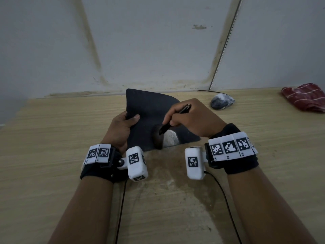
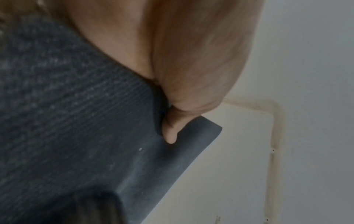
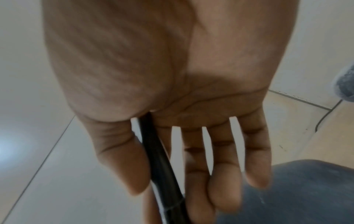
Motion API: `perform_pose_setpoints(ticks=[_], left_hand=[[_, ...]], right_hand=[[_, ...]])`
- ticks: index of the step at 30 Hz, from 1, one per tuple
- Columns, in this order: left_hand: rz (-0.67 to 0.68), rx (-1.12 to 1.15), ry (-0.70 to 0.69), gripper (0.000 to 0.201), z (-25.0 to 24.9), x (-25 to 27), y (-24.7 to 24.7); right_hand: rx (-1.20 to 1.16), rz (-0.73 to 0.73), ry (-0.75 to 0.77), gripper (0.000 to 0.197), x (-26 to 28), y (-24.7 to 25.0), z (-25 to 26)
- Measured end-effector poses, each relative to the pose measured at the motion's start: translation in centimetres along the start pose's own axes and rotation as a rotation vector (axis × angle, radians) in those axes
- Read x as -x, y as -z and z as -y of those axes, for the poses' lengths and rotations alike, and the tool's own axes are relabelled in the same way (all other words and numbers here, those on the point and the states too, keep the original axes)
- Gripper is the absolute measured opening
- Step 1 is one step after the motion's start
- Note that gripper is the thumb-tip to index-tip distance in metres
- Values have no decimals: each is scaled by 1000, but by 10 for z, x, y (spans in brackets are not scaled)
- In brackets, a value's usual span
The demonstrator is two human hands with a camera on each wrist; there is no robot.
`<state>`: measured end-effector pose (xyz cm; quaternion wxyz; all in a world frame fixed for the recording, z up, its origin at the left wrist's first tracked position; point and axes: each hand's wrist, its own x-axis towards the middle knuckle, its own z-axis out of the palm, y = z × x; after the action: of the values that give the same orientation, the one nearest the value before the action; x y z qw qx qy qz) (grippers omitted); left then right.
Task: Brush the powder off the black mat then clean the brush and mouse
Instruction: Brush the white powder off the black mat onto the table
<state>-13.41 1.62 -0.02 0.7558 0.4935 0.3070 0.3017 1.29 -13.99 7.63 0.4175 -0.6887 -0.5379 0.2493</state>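
Evidently unfinished: left hand [image 1: 121, 128] grips tilted black mat [image 1: 149, 110], right hand [image 1: 191, 118] pinches brush [image 1: 165, 129] over remaining powder [image 1: 170, 140]; mouse [image 1: 222, 101] beyond the mat undusted.

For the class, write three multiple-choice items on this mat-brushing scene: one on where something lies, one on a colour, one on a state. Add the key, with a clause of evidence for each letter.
1. Where does the mouse lie?
A. on the mat
B. on the table, right of the mat
C. in the left hand

2. What colour is the crumpled cloth at the far right?
A. red with pale stripes
B. plain blue
C. yellow

3. How is the black mat held?
A. lying flat, untouched
B. rolled into a tube
C. lifted and tilted by the left hand at its edge

Key:
1 B: the mouse sits on the wooden table, apart from the mat.
2 A: red folds show thin pale lines.
3 C: the thumb lies on the mat's upper face while the right hand works the brush at the white powder near its low edge.
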Motion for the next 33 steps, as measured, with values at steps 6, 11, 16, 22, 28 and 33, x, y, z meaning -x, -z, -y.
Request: perform_pose_setpoints(ticks=[6,11,16,22,28,33], left_hand=[[22,21,-11,25,-1,-2,-2],[12,27,-3,23,-1,-4,-4],[14,16,-2,23,-1,-4,-5],[35,26,-13,20,0,-3,-6],[31,28,-9,19,3,-5,-3],[25,12,-11,18,4,-6,-2]], right_hand=[[7,125,33,19,-1,-13,3],[44,-3,-42,24,0,5,-2],[-88,-49,9,20,-3,5,-2],[84,-59,-86,23,0,4,-6],[48,-213,-37,16,-1,4,-7],[172,-122,-131,18,-2,3,-9]])
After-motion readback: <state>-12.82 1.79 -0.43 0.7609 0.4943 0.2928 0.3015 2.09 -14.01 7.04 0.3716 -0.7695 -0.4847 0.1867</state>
